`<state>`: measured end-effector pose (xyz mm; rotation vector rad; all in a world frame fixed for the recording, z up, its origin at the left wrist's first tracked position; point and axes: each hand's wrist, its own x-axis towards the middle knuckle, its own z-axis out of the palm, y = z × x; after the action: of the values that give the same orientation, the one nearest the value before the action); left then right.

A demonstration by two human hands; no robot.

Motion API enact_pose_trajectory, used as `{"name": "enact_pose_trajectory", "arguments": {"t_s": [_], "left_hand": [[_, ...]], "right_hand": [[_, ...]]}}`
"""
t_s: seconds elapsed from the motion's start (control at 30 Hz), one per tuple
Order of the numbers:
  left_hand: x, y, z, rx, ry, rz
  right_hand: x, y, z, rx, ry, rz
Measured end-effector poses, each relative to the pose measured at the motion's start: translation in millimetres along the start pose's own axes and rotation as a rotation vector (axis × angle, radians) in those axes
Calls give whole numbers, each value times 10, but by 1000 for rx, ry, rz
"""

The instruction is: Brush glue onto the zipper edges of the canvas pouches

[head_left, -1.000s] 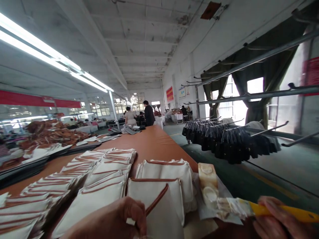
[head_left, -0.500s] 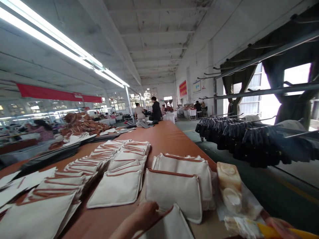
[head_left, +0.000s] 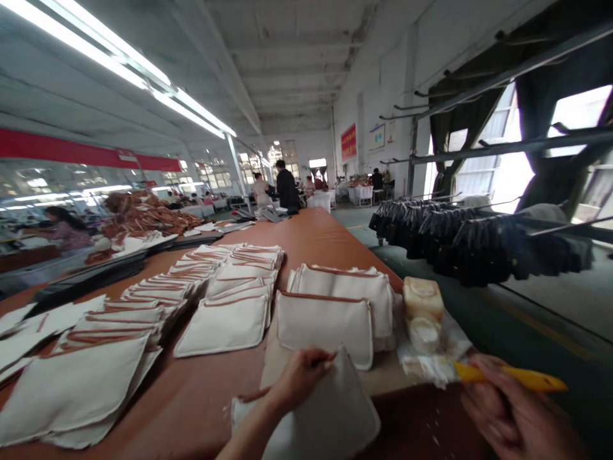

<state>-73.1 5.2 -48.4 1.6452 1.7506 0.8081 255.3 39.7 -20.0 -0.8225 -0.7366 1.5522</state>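
Observation:
My left hand (head_left: 306, 377) is closed on the top edge of a cream fabric panel (head_left: 330, 415) with brown trim, tilted at the table's near edge. In my right hand (head_left: 507, 396) is a brush with a yellow handle (head_left: 536, 378). Its pale bristles (head_left: 428, 368) look smeared with white and lie over a plastic sheet (head_left: 454, 338). Just beyond the brush stands a cut-open, yellowed plastic bottle (head_left: 424, 300) with a white-coated opening. Past my left hand, similar cream panels (head_left: 325, 326) lean together on a tan board (head_left: 387, 375).
Overlapping rows of cream panels (head_left: 234, 319) cover the left of the brown table (head_left: 311, 236). Dark sheets (head_left: 90, 275) and a heap of brown pieces (head_left: 143, 214) lie farther left. At right, black items (head_left: 431, 249) hang from a rack. Two people (head_left: 286, 185) stand at the far end.
The view has tipped down, showing more of both hands. My left hand has raised the cream panel's edge. The brush has moved up and left, closer to the bottle.

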Motion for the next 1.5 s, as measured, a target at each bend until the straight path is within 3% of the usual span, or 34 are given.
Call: {"name": "enact_pose_trajectory", "arguments": {"t_s": [0.1,0.27,0.43,0.57,0.73,0.87,0.97,1.1,1.2,1.3,1.5], "left_hand": [[-155,247,-61,-25,-3,106],[-317,426,-69,-42,-14,171],[-386,558,11,-48,-19,229],[-399,635,69,-22,-28,253],[-400,652,86,-5,0,277],[-419,632,106,73,33,323],[-471,619,129,220,86,472],[-598,640,114,613,226,809],[-684,700,52,844,315,985],[-720,765,-16,905,361,1107],[-754,777,-69,906,344,1170]], "right_hand": [[-54,-71,207,78,-45,-94],[-131,-103,454,-58,-75,-169],[-144,78,524,-258,-211,-210],[-65,143,580,-505,-214,-337],[-101,44,555,-522,-135,-458],[-173,64,552,-587,-225,-434],[-117,65,518,-583,-176,-435],[-23,-95,416,-422,-101,-433],[-27,-213,405,-331,-172,-363],[-78,-221,464,-315,-253,-312],[-234,-225,516,-499,-480,-174]]}}
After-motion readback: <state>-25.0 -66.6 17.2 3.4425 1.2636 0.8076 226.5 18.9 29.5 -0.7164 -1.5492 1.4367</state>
